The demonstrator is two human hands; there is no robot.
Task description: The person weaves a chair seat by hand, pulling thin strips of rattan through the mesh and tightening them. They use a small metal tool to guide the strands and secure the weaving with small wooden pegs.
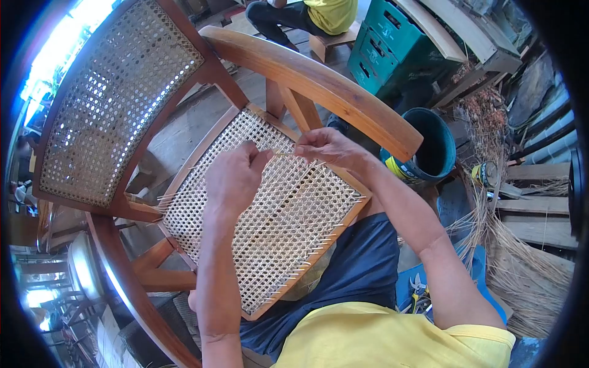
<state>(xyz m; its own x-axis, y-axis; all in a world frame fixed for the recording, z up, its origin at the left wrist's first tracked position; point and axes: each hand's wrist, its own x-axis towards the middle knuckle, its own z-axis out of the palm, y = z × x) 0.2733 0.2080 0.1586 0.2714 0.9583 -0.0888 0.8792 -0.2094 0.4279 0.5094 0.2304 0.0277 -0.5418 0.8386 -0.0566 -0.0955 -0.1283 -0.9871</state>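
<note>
A wooden armchair with a cane backrest [116, 98] lies tilted across my lap. Its woven cane seat [276, 214] faces up, with loose strand ends sticking out along the frame edges. Above the upper part of the seat, my left hand [236, 178] pinches one end of a thin pale cane strand [283, 154]. The fingers of my right hand [328, 147] are closed on the same strand, near the seat's upper right edge. The strand is stretched between the two hands. The curved armrest [319, 83] passes just beyond my right hand.
Green crates [386, 46] and a dark green bucket [429, 144] stand at the upper right. Loose cane strands [527, 264] and a small can [485, 174] lie at the right. Pliers [418, 293] rest on something blue beside my leg. Another person [328, 15] sits at the top.
</note>
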